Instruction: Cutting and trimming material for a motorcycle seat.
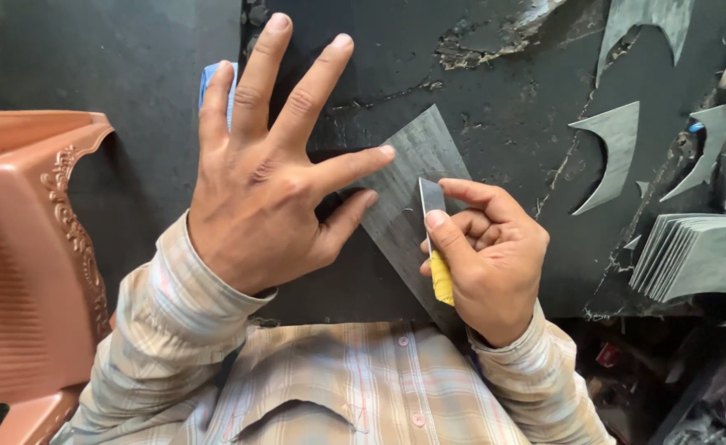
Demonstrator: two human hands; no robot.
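On scarred black board (494,107), grey sheet (408,181) under spread left hand (256,198).

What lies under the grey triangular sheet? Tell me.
The grey triangular sheet lies flat on a cracked black work surface. The part beneath the sheet and the left hand is covered.

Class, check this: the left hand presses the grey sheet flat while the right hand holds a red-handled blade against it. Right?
Not quite. The head view shows the blade in the right hand has a yellow handle, not red. The left hand does press the grey sheet.
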